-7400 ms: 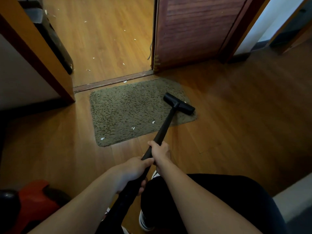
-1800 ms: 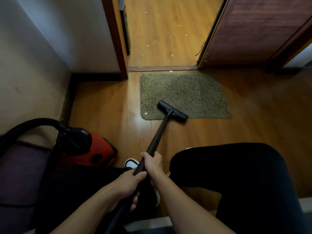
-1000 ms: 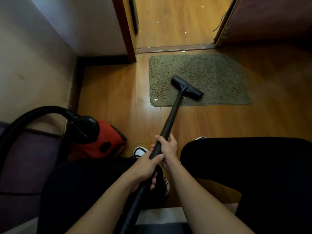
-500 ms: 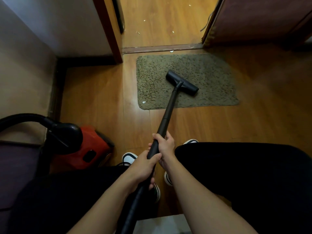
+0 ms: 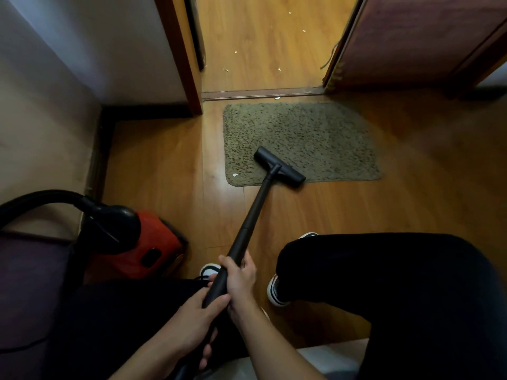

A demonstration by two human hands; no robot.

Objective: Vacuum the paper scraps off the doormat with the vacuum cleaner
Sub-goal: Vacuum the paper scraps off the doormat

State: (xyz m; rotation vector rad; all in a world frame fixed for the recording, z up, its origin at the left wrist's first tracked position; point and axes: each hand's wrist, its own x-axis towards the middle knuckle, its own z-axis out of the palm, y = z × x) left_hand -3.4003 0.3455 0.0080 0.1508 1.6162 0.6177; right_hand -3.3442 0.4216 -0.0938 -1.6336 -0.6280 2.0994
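Observation:
A shaggy olive doormat (image 5: 315, 133) lies on the wood floor before a doorway. The black vacuum wand (image 5: 252, 212) runs from my hands to its floor head (image 5: 279, 167), which rests on the mat's near edge, left of centre. My right hand (image 5: 241, 278) grips the wand higher up; my left hand (image 5: 197, 316) grips it just below. One white paper scrap (image 5: 235, 175) lies at the mat's near left corner, left of the head. The red vacuum body (image 5: 153, 250) with its black hose (image 5: 49, 200) sits at my left.
More white scraps (image 5: 277, 98) lie at the threshold strip and on the floor beyond the doorway (image 5: 263, 50). A wall and door frame (image 5: 181, 58) stand to the left, a brown door (image 5: 411, 39) to the right. My dark-trousered legs and white-soled shoes (image 5: 277, 292) flank the wand.
The floor head has been drawn back from the mat's middle to its near edge. The view has shifted slightly.

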